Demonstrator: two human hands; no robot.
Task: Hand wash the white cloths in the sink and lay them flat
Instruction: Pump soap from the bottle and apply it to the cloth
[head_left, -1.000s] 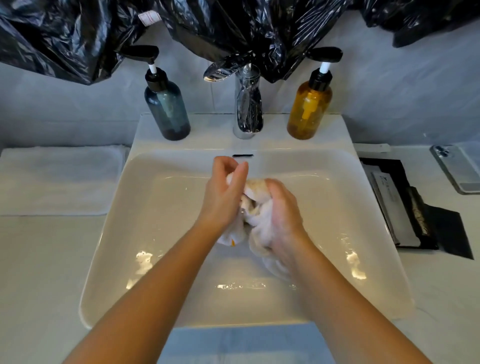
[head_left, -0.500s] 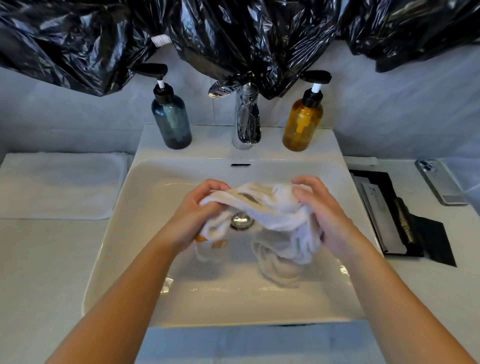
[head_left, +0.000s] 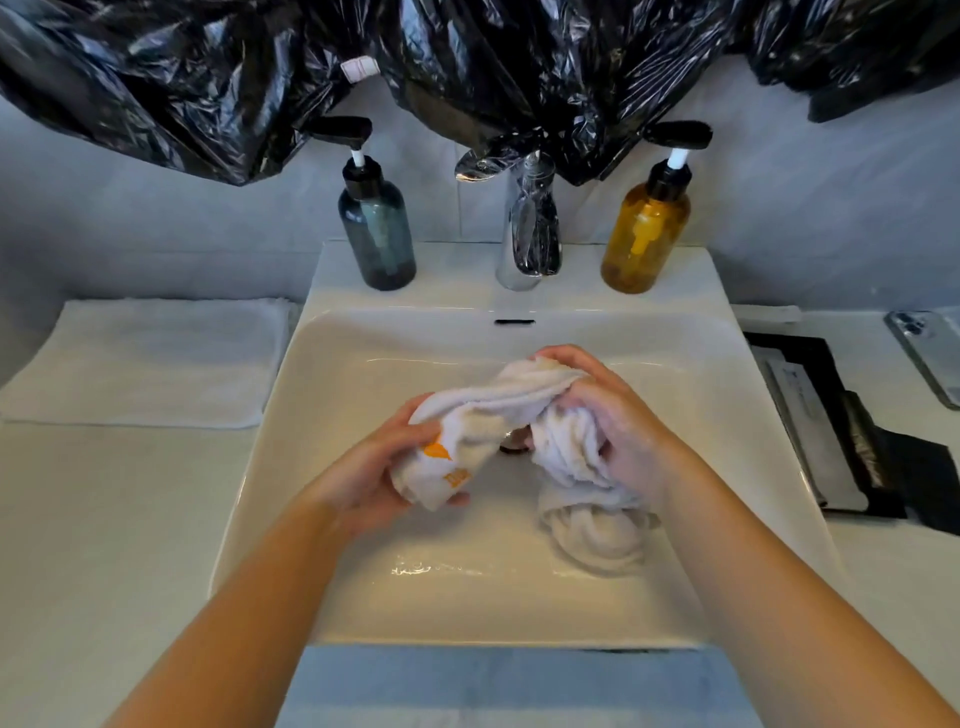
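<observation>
A wet white cloth (head_left: 511, 397) with an orange print is stretched and twisted between both hands over the white sink (head_left: 332, 364). My left hand (head_left: 382, 467) grips its printed end at the lower left. My right hand (head_left: 610, 421) grips the other end, higher and to the right. More bunched white cloth (head_left: 597, 538) lies on the sink floor under my right hand; whether it is the same cloth or a second one I cannot tell. The drain shows partly between the hands.
A chrome tap (head_left: 530, 228) stands behind the basin between a dark blue pump bottle (head_left: 376, 228) and an amber pump bottle (head_left: 647, 228). A flat white towel (head_left: 150, 358) lies on the left counter. Black trays (head_left: 831, 415) and a phone (head_left: 930, 358) lie right. Black plastic bags (head_left: 467, 62) hang above.
The hands went from pressed together on a balled cloth to apart, stretching it out. Since half a second ago my left hand dropped lower and the cloth got twisted between the hands.
</observation>
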